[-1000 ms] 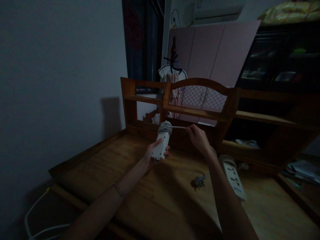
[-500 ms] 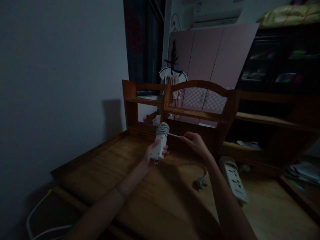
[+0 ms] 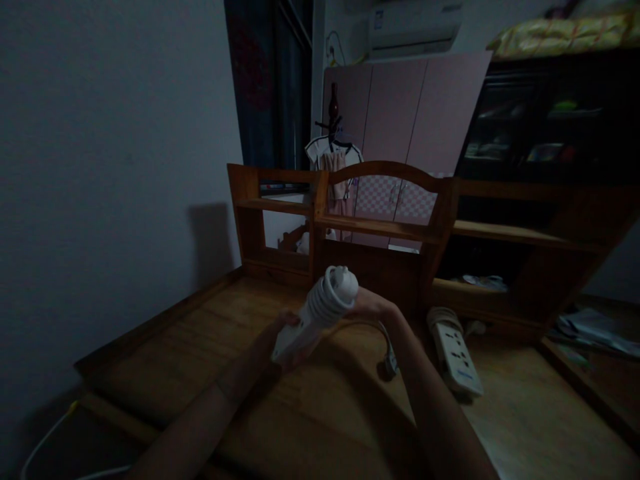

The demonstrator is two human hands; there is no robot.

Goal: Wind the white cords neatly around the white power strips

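My left hand point(image 3: 287, 333) is closed around a white power strip point(image 3: 295, 340), which tilts up and away to the right. Its pale cord point(image 3: 325, 303) is wound in several turns around the far end. Bent at the wrist, my right hand point(image 3: 370, 305) is at the far side of the coil with the cord; its fingertips are hidden behind the turns. The loose cord curves from below this hand to a plug point(image 3: 390, 363) lying on the wooden desktop point(image 3: 310, 413).
A second power strip point(image 3: 456, 353), its cord coiled at one end, lies to the right. A wooden shelf unit point(image 3: 380, 227) lines the desk's back. The wall point(image 3: 125, 167) borders the left side. Papers point(image 3: 595, 330) lie far right, and a white cable point(image 3: 47, 437) hangs lower left.
The held power strip has come lower and tipped, its coiled end now facing up and right. My right hand has moved left, from pulling the cord out sideways to behind the coil.
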